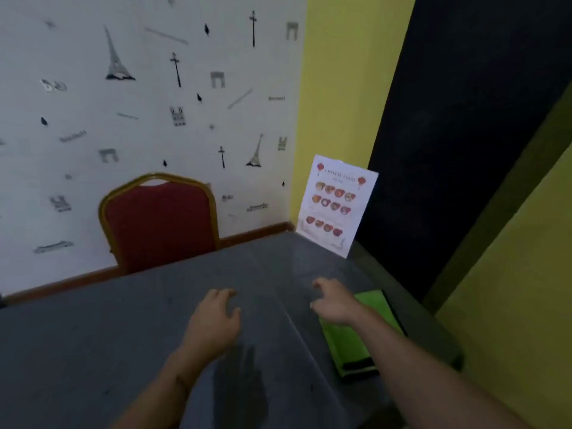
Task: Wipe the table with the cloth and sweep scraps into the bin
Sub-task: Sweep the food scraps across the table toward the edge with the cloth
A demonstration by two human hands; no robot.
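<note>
A grey table (123, 329) under a shiny clear cover fills the lower part of the view. A green folded cloth (349, 345) with a dark edge lies flat near the table's right side. My right hand (332, 300) hovers just left of and partly over the cloth's far end, fingers spread and holding nothing. My left hand (213, 317) hangs over the middle of the table, fingers apart and empty. No bin is in view, and I cannot make out any scraps.
A red chair (161, 221) with a gold frame stands at the table's far edge against patterned wallpaper. A laminated food menu (335, 202) leans upright in the far right corner. A yellow and black wall runs along the table's right side.
</note>
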